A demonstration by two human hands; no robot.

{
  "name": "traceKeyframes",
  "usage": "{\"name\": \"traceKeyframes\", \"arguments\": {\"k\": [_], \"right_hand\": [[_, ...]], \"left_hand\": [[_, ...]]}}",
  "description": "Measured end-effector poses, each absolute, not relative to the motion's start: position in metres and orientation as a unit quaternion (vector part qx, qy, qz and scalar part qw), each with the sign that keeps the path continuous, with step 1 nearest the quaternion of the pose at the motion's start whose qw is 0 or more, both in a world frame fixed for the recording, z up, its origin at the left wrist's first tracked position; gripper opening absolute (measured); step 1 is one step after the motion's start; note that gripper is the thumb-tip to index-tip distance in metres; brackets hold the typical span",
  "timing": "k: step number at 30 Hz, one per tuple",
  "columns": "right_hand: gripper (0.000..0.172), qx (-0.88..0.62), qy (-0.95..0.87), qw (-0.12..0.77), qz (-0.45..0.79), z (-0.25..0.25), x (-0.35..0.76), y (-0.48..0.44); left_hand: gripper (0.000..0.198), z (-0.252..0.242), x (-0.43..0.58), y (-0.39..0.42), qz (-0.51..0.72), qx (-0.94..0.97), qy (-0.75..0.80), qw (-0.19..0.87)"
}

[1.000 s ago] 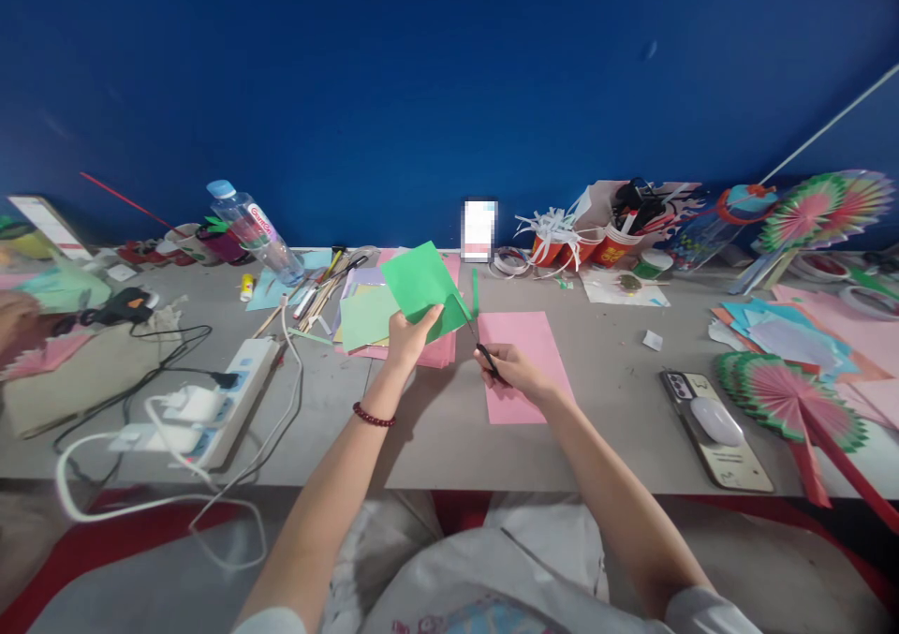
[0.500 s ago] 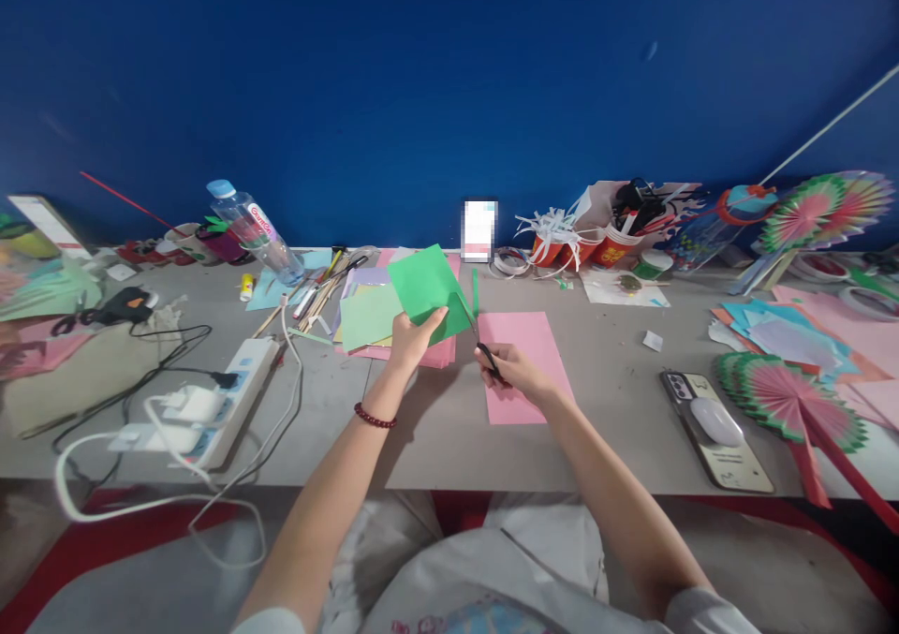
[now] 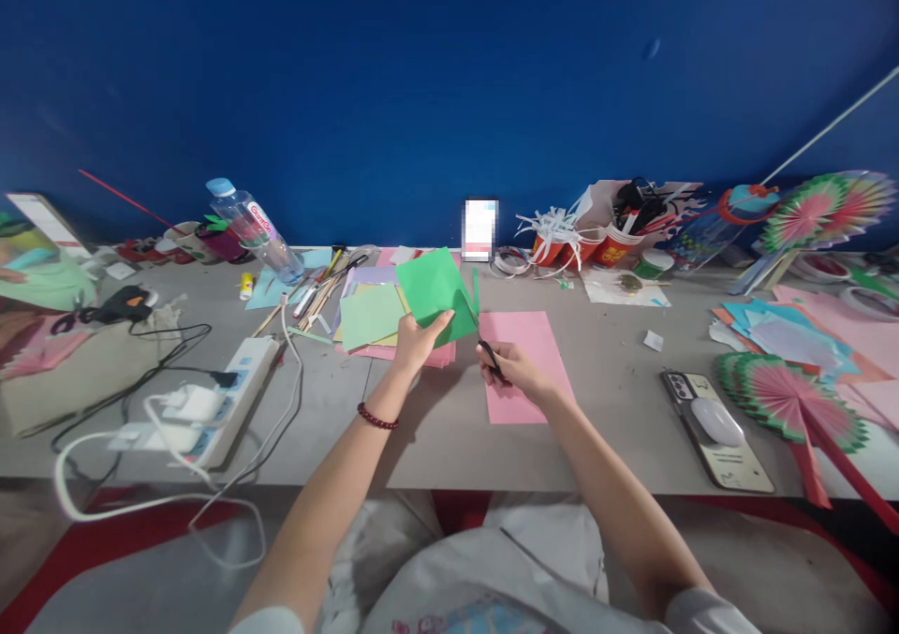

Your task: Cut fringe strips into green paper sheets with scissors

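A sheet of green paper [image 3: 436, 287] is pinched by its lower edge in my left hand [image 3: 420, 338], thumb on top. My right hand [image 3: 511, 365] grips a pair of scissors [image 3: 491, 357] by the black handles. The blades meet the right side of the green sheet, where a narrow green strip [image 3: 476, 286] stands apart along the edge. Below my right hand a pink sheet [image 3: 523, 400] lies flat on the table. Left of the green sheet, partly under it, is a stack of coloured paper with a pale green sheet [image 3: 374, 317] on top.
A white power strip [image 3: 243, 390] with cables lies at left, near a tilted bottle [image 3: 259, 231]. A phone [image 3: 479, 231] stands against the blue wall. At right are red cups [image 3: 618, 244], a phone with a mouse [image 3: 716, 422] on it, and paper fans [image 3: 787, 400].
The green sheet and my left hand have shifted slightly right, towards the scissors. My right hand has barely moved. At far left, another person's hand and pale green paper have moved.
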State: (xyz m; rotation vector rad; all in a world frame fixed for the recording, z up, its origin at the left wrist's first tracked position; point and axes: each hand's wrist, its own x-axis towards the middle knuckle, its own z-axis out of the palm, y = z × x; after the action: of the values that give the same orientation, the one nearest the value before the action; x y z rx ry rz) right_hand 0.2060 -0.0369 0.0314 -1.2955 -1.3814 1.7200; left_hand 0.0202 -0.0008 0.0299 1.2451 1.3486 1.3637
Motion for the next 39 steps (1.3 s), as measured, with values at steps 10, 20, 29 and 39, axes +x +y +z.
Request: {"name": "traceKeyframes", "arguments": {"k": [10, 20, 29, 39], "right_hand": [[0.048, -0.482, -0.518, 0.293, 0.643, 0.0298, 0.2065, -0.0361], [0.049, -0.475, -0.516, 0.299, 0.647, 0.0316, 0.2064, -0.0367], [0.051, -0.478, -0.518, 0.29, 0.648, 0.0297, 0.2066, -0.0359], [0.05, -0.484, -0.511, 0.29, 0.649, 0.0318, 0.2065, -0.0371]], "left_hand": [[0.035, 0.0324, 0.025, -0.0042, 0.533, 0.512, 0.531, 0.415], [0.036, 0.0299, 0.0227, -0.0027, 0.523, 0.516, 0.539, 0.413], [0.035, 0.0293, 0.0221, -0.0022, 0.527, 0.514, 0.533, 0.417], [0.033, 0.0298, 0.0218, -0.0017, 0.525, 0.506, 0.537, 0.424]]}}
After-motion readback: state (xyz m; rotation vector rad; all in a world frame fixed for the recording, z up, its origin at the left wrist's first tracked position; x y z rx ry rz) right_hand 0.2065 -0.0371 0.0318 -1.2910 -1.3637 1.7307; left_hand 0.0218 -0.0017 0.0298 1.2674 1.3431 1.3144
